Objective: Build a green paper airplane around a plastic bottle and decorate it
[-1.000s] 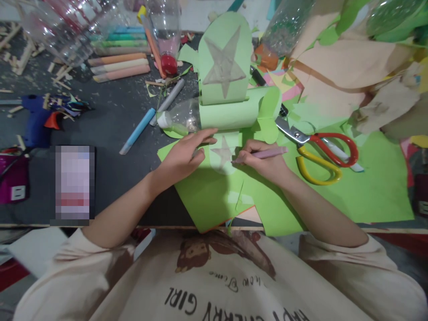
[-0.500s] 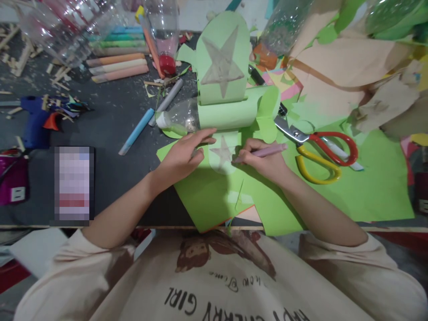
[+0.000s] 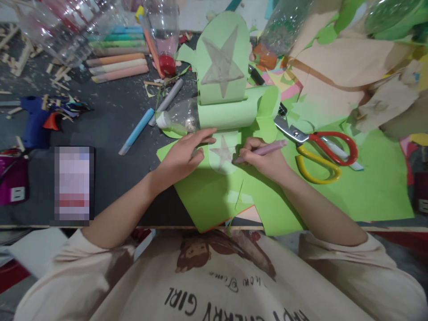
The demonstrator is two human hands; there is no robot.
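A plastic bottle (image 3: 180, 118) wrapped in light green paper (image 3: 227, 115) lies sideways, its white cap to the left. One rounded paper wing (image 3: 223, 58) with a large grey star extends from its far side. The smaller near wing (image 3: 222, 167) bears another grey star. My left hand (image 3: 185, 154) rests with fingers spread on the bottle's near edge and this wing. Between the closed fingers of my right hand (image 3: 259, 156) is a mauve marker (image 3: 269, 148), its tip at the right point of the near star. Green paper discs (image 3: 269, 109) stand at the bottle's right end.
Scissors (image 3: 314, 149) with red and yellow handles lie to the right on green paper (image 3: 368, 187). On the left are a blue glue gun (image 3: 33, 120), a phone (image 3: 73, 183), a blue marker (image 3: 137, 131) and several other markers (image 3: 117, 69). Bottles (image 3: 163, 35) and paper scraps (image 3: 337, 62) crowd the back.
The marker's rear end has tipped very slightly toward the far side in my right hand. My left hand and the paper-wrapped bottle stay in place.
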